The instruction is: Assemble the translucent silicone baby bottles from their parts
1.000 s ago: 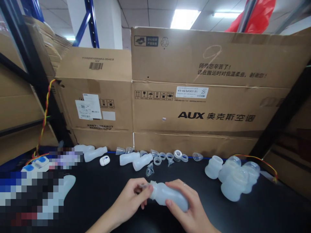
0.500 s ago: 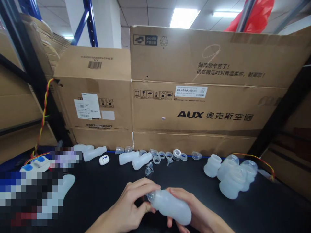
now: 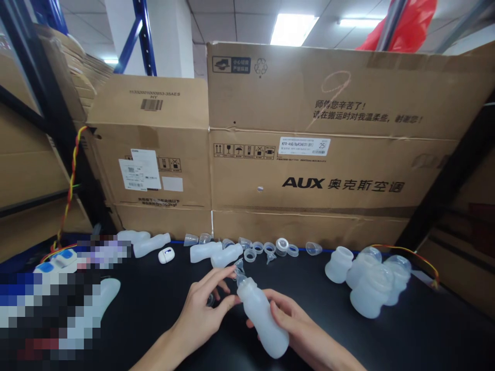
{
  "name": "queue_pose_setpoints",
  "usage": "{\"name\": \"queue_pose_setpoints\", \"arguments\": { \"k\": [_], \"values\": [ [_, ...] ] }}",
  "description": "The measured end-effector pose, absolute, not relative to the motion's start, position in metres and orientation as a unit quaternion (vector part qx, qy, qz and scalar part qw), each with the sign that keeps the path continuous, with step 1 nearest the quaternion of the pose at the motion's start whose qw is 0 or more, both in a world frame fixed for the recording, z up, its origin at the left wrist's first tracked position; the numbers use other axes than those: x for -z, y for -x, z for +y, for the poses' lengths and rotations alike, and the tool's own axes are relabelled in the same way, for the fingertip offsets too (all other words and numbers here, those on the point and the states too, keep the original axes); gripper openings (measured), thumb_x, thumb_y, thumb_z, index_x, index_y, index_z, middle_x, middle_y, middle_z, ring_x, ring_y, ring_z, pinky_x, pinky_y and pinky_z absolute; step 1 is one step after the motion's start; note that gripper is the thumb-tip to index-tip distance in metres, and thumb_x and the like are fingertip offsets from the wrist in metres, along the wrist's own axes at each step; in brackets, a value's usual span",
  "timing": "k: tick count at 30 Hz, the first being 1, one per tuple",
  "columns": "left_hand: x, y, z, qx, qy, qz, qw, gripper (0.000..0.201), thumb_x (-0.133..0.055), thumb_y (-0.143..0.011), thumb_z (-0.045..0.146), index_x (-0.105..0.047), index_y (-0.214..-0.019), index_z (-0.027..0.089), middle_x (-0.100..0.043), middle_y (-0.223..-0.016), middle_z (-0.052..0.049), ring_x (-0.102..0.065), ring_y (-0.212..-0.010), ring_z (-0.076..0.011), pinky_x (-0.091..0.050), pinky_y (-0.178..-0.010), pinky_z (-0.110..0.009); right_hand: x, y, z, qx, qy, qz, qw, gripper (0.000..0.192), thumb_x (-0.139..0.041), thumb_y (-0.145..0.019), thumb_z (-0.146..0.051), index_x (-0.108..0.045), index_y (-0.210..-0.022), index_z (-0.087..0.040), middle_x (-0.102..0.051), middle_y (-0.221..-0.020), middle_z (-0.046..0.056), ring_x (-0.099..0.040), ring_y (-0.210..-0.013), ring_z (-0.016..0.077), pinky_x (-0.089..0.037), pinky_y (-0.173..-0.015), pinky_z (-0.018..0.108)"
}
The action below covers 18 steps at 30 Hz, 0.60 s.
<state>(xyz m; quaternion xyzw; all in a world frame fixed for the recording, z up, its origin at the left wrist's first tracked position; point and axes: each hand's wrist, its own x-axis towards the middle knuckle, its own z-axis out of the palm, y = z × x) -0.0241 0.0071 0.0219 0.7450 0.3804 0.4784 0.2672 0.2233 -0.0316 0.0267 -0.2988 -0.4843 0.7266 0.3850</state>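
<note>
At the far left of the black bench [image 3: 425, 330], a pixelated patch hides part of the surface; beside it lie two frosted bottles [image 3: 151, 245] on their sides against the base of the smaller cardboard box [image 3: 149, 149], with a small white device [image 3: 166, 254] just to their right. Further right, two more frosted bottles [image 3: 216, 252] lie side by side, followed by a loose row of clear rings and caps [image 3: 270, 248] along the foot of the large AUX carton [image 3: 332, 144]. In the foreground, the left hand [image 3: 201, 312] is half open, fingers spread, with thumb and fingertips touching the neck of the held bottle [image 3: 263, 317]; a small clear part appears under its fingers, too small to identify. The held bottle is tilted, neck up and toward the left, base low toward the viewer, above the bench at centre. The right hand [image 3: 299, 330] is closed around the bottle's lower body from the right side, gripping it. To the right, a cluster of wider translucent cups [image 3: 369, 283] stands grouped together, well apart from both hands. A red and yellow twisted wire [image 3: 410, 253] runs behind the cluster.
</note>
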Motion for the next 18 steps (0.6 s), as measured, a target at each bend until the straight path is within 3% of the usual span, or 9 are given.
{"name": "queue_pose_setpoints", "arguments": {
  "k": [7, 13, 18],
  "values": [
    [-0.04, 0.019, -0.005, -0.467, -0.694, 0.358, 0.413, 0.054, -0.08, -0.086, 0.038, -0.063, -0.136, 0.026, -0.076, -0.11, -0.008, -0.071, -0.081, -0.0188, -0.056, -0.07, -0.028, -0.026, -0.221, -0.03, -0.703, 0.283, -0.523, 0.391, 0.057, -0.077, -0.089, -0.06, -0.066, -0.129, -0.02, -0.077, -0.099, 0.007, -0.069, -0.091, 0.0192, -0.045, -0.077, 0.025],
    [-0.039, 0.011, -0.004, -0.478, -0.607, 0.374, 0.513, 0.061, -0.092, -0.071, 0.047, -0.068, -0.12, 0.021, -0.074, -0.093, -0.005, -0.067, -0.076, -0.0178, -0.049, -0.058, -0.022, -0.027, -0.222, -0.03, -0.699, 0.286, -0.541, 0.371, 0.06, -0.082, -0.082, -0.061, -0.067, -0.125, -0.022, -0.074, -0.096, 0.004, -0.066, -0.092, 0.0197, -0.042, -0.075, 0.025],
    [-0.03, 0.009, -0.005, -0.48, -0.586, 0.334, 0.561, 0.064, -0.091, -0.075, 0.045, -0.06, -0.127, 0.023, -0.072, -0.099, -0.005, -0.062, -0.071, -0.0133, -0.051, -0.059, -0.023, -0.023, -0.227, -0.03, -0.707, 0.304, -0.525, 0.365, 0.066, -0.085, -0.079, -0.059, -0.063, -0.13, -0.024, -0.074, -0.099, 0.003, -0.066, -0.092, 0.0203, -0.042, -0.075, 0.026]
  ]
}}
